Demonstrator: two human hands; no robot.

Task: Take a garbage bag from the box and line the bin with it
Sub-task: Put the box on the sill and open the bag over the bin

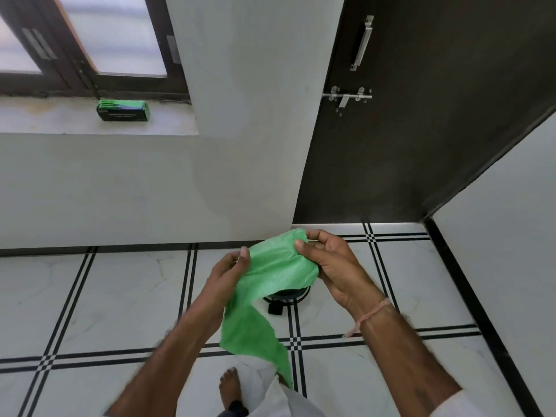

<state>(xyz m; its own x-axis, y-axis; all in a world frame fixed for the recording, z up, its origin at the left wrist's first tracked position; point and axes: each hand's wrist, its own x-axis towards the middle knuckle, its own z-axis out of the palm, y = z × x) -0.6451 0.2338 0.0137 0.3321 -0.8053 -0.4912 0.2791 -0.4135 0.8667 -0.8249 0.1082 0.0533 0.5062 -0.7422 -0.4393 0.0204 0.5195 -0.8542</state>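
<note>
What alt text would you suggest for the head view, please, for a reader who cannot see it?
A left hand and right hand pinch the top edge of a green garbage bag, which hangs toward the tiled floor. A black bin stands beyond it, mostly hidden. A green box lies on the window ledge.

The floor (120, 296) is pale tile crossed by paired black lines, with a black border along the right wall. A dark bin (285, 294) stands on it toward the far side, in front of the door. Most of it is hidden behind a green bag (270, 275), and a small black part juts from its near side. A bare foot (229, 386) stands on the tiles at the near edge. At far left, a pale ledge (60, 121) under the window carries a green box (123, 110), lying lengthwise close to the frame.
</note>
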